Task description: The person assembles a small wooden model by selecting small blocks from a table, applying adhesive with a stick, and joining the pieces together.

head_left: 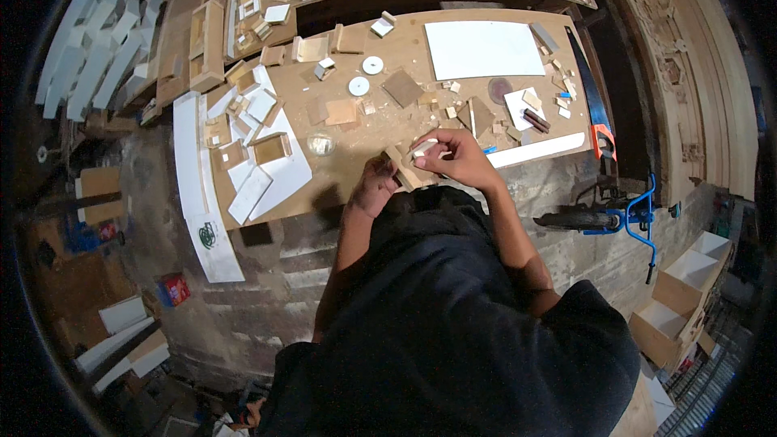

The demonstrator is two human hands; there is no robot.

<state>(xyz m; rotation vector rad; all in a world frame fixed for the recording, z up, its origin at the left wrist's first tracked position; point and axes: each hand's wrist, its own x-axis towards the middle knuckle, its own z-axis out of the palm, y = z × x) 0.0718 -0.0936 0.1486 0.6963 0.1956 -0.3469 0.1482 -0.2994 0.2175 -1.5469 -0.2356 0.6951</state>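
Note:
Close to my body, at the front edge of the workbench (324, 186), my left hand (375, 186) grips a small light-brown wooden piece (400, 163). Its fingers wrap around the piece's left side. My right hand (463, 159) pinches a small pale block (422, 147) between thumb and fingertips, right against the upper part of the wooden piece. Whether the two pieces are joined or only touching, I cannot tell. Two white discs (372, 65) and a tan square (341, 112) lie beyond my hands. A small clear round container (320, 144) sits to the left.
Small open wooden boxes (269, 148) and white boards (275, 186) cover the bench's left side. A large white panel (486, 49) lies at the back. On the right are scraps, dark brown rods (536, 120) and a handsaw (602, 142). A blue bicycle (639, 218) stands beyond.

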